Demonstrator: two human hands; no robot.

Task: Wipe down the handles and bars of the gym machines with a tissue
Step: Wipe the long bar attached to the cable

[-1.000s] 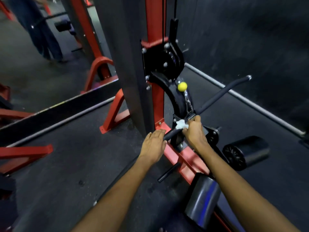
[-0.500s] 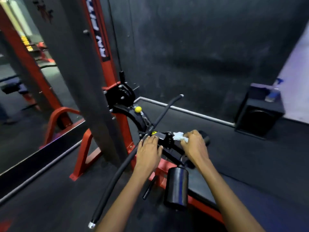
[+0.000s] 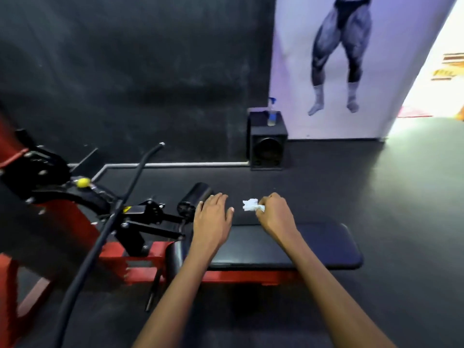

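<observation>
My right hand (image 3: 275, 214) pinches a crumpled white tissue (image 3: 251, 205) in the air above the far edge of a black bench pad (image 3: 313, 247). My left hand (image 3: 212, 218) hovers beside it with straight, relaxed fingers and holds nothing. A long black curved bar (image 3: 108, 222) hangs from the red-and-black cable machine (image 3: 45, 197) to the left, apart from both hands. A black foam roller (image 3: 194, 198) sits just behind my left hand.
A black speaker box (image 3: 267, 144) stands against the dark wall with a spray bottle (image 3: 271, 114) on top. A large poster (image 3: 339, 59) covers the wall at right. Dark rubber floor (image 3: 401, 197) spreads around the bench, with a bright doorway far right.
Both hands have come off the bar and machine and moved right over the bench. The view swung right. The tissue stays in my right hand.
</observation>
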